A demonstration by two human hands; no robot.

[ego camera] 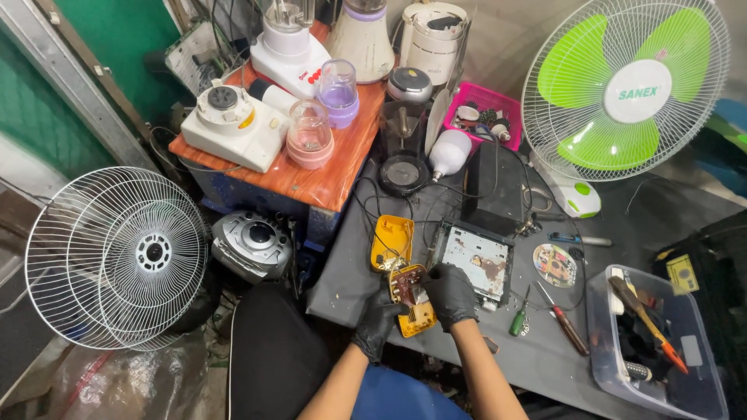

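Note:
Both my hands wear black gloves. My left hand (pixel 377 320) and my right hand (pixel 449 294) together hold an opened yellow device half (pixel 412 302) with its brown circuit board showing, at the near edge of the grey table (pixel 545 362). The other yellow casing half (pixel 391 241) lies just beyond it, linked by thin wires. Right of my hands sits an open disc-player mechanism (pixel 476 260) with a grey board.
A disc (pixel 555 265), a green screwdriver (pixel 518 319) and a red-handled one (pixel 566 323) lie to the right. A clear tool box (pixel 654 342) stands at the right edge. A green-bladed fan (pixel 626 85), blender parts on an orange table (pixel 311 179) and white fan grilles (pixel 117 257) surround me.

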